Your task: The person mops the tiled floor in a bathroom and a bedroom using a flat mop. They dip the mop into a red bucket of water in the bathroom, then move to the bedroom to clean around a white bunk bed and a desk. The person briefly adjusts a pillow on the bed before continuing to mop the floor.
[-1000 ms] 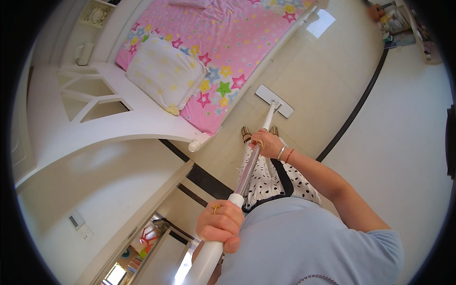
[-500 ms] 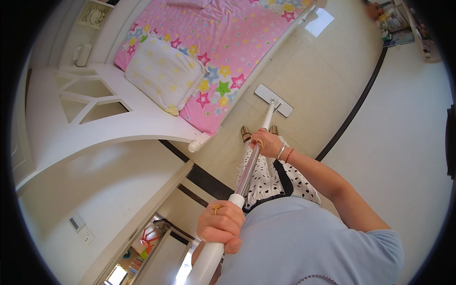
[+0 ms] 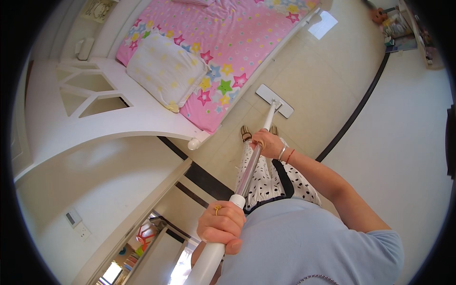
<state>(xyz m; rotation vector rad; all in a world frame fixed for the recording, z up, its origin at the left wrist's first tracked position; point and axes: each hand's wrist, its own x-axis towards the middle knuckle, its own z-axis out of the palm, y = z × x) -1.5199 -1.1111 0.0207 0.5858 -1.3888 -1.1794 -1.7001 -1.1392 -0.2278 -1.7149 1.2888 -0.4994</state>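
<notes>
A flat mop [image 3: 245, 175] with a white and metal pole runs from the lower middle up toward the floor ahead of me. My left hand [image 3: 222, 224], with a gold ring, is wrapped around the thick white grip near the pole's top. Farther down, my right hand [image 3: 267, 143] is closed around the pole where metal meets white; a bangle and a red cord circle that wrist. The rectangular mop head [image 3: 284, 109] lies flat on the tiles just beyond my feet, slanting beside the bed. Its underside is hidden.
On the left stands a bed with a pink star-patterned sheet [image 3: 228, 42], a pale pillow [image 3: 164, 71] and a curved white headboard [image 3: 52, 128]. A white wall [image 3: 394, 142] with dark skirting bounds the right. A cluttered shelf [image 3: 415, 33] is at far right, a doorway [image 3: 156, 232] at lower left.
The view has shifted very slightly. Both hands keep their grip on the mop, and its head rests in about the same spot on the floor.
</notes>
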